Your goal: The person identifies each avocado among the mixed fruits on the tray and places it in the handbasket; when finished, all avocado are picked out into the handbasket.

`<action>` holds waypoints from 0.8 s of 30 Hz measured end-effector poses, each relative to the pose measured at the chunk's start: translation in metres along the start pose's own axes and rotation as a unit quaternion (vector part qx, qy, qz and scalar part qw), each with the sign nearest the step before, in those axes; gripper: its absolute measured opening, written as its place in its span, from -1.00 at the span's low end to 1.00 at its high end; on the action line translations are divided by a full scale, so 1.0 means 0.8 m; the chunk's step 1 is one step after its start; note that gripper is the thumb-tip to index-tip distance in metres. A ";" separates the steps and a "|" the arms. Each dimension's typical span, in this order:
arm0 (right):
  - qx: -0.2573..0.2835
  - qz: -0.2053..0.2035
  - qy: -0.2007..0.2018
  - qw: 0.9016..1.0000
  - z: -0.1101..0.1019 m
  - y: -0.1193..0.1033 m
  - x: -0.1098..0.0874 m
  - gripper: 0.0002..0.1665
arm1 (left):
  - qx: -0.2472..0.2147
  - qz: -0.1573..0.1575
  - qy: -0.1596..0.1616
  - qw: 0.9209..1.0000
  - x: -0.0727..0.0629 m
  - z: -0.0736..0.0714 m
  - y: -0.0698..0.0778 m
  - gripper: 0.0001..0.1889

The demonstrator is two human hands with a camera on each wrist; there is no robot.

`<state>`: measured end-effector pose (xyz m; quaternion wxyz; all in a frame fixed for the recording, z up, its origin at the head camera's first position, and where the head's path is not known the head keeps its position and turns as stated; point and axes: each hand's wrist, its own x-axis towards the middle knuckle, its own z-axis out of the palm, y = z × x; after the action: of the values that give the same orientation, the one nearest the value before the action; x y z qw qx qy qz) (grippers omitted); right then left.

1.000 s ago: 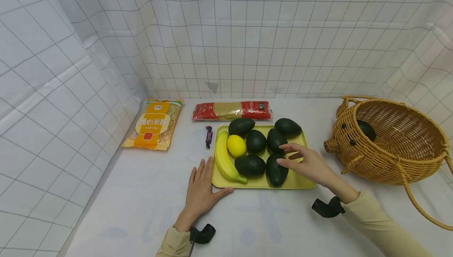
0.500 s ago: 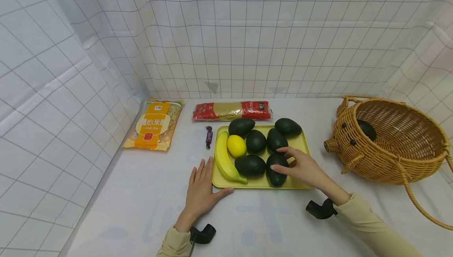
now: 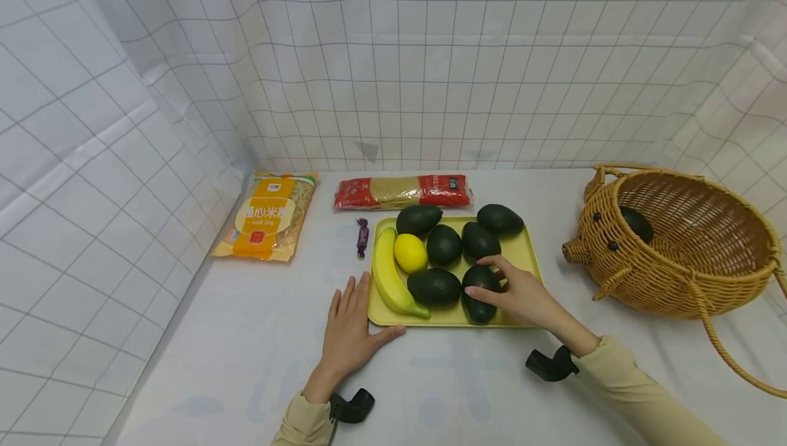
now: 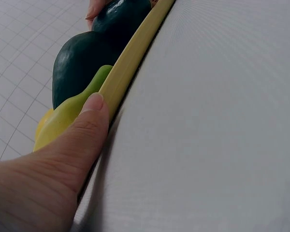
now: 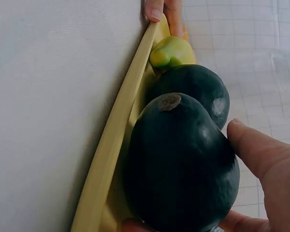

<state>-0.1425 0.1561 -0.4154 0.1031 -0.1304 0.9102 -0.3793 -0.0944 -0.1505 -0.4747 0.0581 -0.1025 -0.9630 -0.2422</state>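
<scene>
My right hand [image 3: 522, 297] grips a dark green avocado [image 3: 479, 311] at the front right of the yellow tray [image 3: 521, 249]. In the right wrist view its thumb [image 5: 253, 147] lies against one side of that avocado, and fingertips show at the other. The avocado still sits in the tray. My left hand [image 3: 349, 333] lies flat on the table at the tray's front left corner, its thumb [image 4: 87, 125] touching the rim in the left wrist view. A banana [image 3: 386, 275], a lemon [image 3: 410, 253] and several other avocados [image 3: 444, 244] share the tray.
A wicker pig basket [image 3: 652, 282] stands at the right with an avocado [image 3: 637, 225] inside; its rope handle [image 3: 725, 357] hangs forward. Behind the tray lies a red noodle packet [image 3: 402, 192]. An orange food bag [image 3: 267, 217] and a purple wrapped candy [image 3: 363, 238] lie left.
My right hand has moved left and closed around the front right avocado; a second ago it hovered at its right side. The left hand has stayed put.
</scene>
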 end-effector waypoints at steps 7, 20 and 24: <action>0.011 0.001 -0.008 1.000 0.000 0.001 0.000 -0.27 | 0.003 0.000 0.000 1.000 0.000 0.001 -0.001 0.18; 0.025 0.015 -0.014 0.999 -0.001 0.011 -0.001 -0.29 | 0.005 0.004 0.003 1.000 0.000 0.002 -0.002 0.18; 0.025 0.017 -0.012 0.999 -0.001 0.013 -0.002 -0.29 | 0.003 0.004 0.003 1.000 0.001 0.002 -0.002 0.18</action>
<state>-0.1429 0.1642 -0.4222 0.1232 -0.1166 0.9013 -0.3985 -0.0953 -0.1509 -0.4764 0.0625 -0.1051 -0.9632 -0.2392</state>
